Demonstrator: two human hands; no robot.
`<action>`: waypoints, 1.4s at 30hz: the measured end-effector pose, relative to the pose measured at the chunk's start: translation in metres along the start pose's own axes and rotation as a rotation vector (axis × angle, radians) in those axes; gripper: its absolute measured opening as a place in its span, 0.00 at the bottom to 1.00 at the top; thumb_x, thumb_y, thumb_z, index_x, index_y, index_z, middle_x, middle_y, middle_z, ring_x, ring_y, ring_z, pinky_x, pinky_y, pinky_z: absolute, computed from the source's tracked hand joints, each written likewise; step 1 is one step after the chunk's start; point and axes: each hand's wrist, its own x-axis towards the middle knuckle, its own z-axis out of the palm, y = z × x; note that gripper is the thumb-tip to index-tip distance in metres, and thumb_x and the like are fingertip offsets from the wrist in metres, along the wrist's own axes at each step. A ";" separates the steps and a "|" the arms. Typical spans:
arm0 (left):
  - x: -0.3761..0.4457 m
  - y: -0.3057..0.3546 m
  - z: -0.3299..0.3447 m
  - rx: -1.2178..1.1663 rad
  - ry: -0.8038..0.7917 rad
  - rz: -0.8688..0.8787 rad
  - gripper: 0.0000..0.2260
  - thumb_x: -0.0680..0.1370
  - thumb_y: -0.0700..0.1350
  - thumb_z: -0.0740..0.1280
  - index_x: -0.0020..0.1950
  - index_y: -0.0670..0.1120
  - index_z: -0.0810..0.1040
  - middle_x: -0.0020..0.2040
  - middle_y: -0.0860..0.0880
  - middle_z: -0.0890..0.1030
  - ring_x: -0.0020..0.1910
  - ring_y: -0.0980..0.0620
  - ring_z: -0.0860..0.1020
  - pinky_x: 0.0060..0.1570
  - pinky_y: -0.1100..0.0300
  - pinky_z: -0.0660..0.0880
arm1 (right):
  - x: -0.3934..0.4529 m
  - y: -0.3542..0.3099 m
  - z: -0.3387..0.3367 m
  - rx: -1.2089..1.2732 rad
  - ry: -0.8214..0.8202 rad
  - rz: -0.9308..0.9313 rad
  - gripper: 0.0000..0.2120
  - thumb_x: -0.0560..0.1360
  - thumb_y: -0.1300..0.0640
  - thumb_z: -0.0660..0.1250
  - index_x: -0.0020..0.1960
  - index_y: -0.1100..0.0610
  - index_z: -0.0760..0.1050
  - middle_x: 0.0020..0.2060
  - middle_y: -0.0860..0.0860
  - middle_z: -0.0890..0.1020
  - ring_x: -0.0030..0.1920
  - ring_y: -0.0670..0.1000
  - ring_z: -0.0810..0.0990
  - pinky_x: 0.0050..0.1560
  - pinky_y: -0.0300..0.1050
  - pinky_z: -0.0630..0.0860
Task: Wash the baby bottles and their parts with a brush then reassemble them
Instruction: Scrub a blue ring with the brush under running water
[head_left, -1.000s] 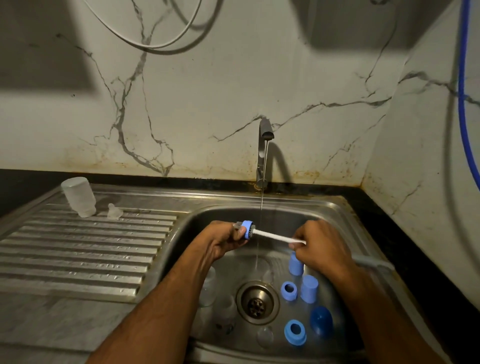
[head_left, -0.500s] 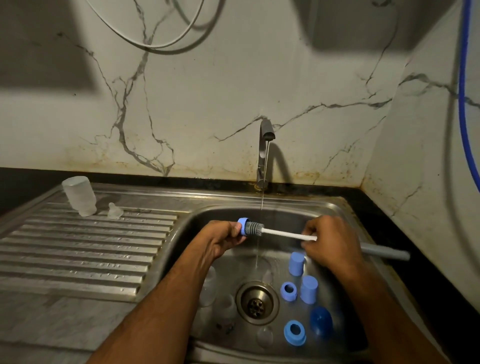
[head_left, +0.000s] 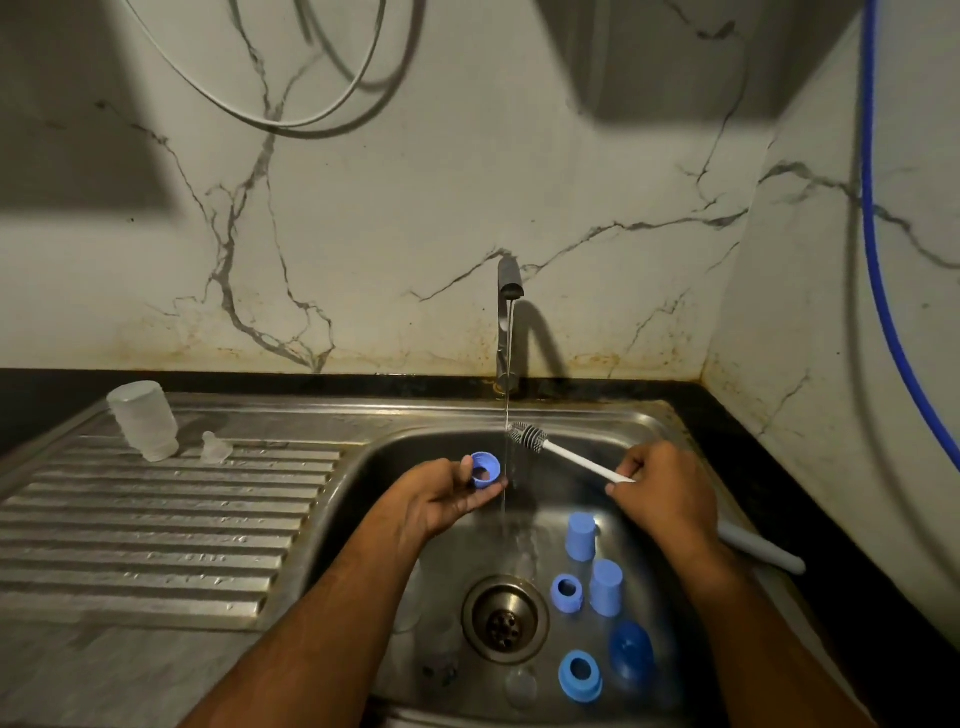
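The left hand (head_left: 441, 499) pinches a small blue plastic screw ring (head_left: 484, 470) beside the tap stream; light, rigid, likely slippery when wet, best taken by its ridged rim; the right hand (head_left: 662, 488) grips the white-handled bottle brush (head_left: 566, 454) mid-handle.

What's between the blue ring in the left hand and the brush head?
In the head view, only the thin water stream falls between the blue ring and brush head.

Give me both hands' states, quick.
Left hand: holds the blue ring.
Right hand: grips the brush by its handle.
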 end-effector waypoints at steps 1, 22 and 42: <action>-0.001 0.001 0.004 -0.039 0.007 -0.010 0.08 0.82 0.30 0.54 0.56 0.32 0.72 0.65 0.31 0.72 0.68 0.33 0.71 0.71 0.42 0.66 | 0.000 -0.001 -0.001 0.005 0.004 0.008 0.08 0.68 0.60 0.77 0.36 0.52 0.79 0.31 0.45 0.77 0.33 0.45 0.73 0.30 0.36 0.63; 0.034 -0.010 0.017 -0.400 0.103 -0.044 0.16 0.83 0.32 0.57 0.70 0.34 0.70 0.53 0.42 0.79 0.67 0.42 0.75 0.69 0.40 0.68 | 0.004 0.003 0.002 -0.009 0.052 0.010 0.11 0.69 0.61 0.75 0.36 0.50 0.75 0.31 0.44 0.75 0.34 0.47 0.73 0.32 0.36 0.63; 0.037 -0.028 0.050 -0.213 0.175 -0.011 0.14 0.84 0.31 0.53 0.67 0.34 0.72 0.63 0.44 0.71 0.73 0.42 0.67 0.75 0.52 0.56 | 0.002 0.006 0.001 -0.021 0.080 0.016 0.09 0.69 0.61 0.76 0.37 0.51 0.77 0.32 0.47 0.77 0.35 0.48 0.74 0.34 0.40 0.66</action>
